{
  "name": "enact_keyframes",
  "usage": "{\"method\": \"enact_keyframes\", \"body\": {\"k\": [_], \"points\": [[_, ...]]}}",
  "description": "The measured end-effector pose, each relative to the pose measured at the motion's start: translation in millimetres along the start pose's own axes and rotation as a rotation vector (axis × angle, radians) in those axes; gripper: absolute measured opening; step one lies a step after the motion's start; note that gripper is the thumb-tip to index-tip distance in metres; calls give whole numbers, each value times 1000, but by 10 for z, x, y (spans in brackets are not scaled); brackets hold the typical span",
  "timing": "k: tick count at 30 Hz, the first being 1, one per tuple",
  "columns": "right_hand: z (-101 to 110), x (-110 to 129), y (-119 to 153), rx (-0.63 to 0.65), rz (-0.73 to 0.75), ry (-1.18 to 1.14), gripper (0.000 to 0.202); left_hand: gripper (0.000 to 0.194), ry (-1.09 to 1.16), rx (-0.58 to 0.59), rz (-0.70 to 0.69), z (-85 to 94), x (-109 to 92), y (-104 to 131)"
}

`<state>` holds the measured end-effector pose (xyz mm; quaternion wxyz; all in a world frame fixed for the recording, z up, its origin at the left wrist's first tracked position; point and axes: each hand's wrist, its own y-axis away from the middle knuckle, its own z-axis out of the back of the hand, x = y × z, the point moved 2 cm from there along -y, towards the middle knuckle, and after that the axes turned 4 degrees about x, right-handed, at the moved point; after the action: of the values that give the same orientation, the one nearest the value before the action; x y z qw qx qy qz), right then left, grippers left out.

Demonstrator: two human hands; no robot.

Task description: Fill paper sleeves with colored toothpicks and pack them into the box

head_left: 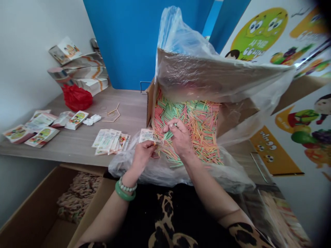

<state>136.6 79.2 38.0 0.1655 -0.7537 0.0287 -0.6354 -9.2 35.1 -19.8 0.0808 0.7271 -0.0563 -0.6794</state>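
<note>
While the right hand (182, 137) is closed around a bundle of thin green sticks (168, 135), the left hand (144, 151) is pinched, thumb against fingertips, on a small thin piece with an orange edge (154, 143); too small for me to ID. Hands are near each other, not touching, both at the near-left side of a big brown cardboard carton (149, 110) on the grey wood-grain table (74, 146).

Carton is lined with clear plastic sheeting (170, 29), draped over the rim and down the front. Inside: a loose heap of short thin sticks in green, pink, orange and yellow (200, 132), pointing every which way. Green bundle is above that heap, ends poking out of the right fist.

Just beyond the left hand: one flat white printed packet (145, 133). Further left, an overlapping pile of similar packets (107, 140). Behind those, a few pale yellow sticks (113, 121) in a bent line, then a crumpled white tissue (92, 119), a small white box with a fruit print (77, 119), and a tied red plastic bag (77, 98).

Left wrist has a green bangle (124, 194) and a pale beaded bracelet (127, 186). Below the table, lower left: second brown cardboard box (28, 203) with brownish bundles (80, 193) in it, contents unclear.
</note>
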Motion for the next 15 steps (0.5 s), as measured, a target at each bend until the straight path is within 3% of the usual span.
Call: {"method": "enact_keyframes", "body": {"k": [3,7,15], "points": [[-145,108,40,-30,77,41,14,21,-38,-12,2,7,-11,17],[-239,113,82,-45,140,120,18,29,-17,57,37,-3,-50,46],[-174,-33,179,28,68,245,17,22,66,139,96,-2,-123,87]]}}
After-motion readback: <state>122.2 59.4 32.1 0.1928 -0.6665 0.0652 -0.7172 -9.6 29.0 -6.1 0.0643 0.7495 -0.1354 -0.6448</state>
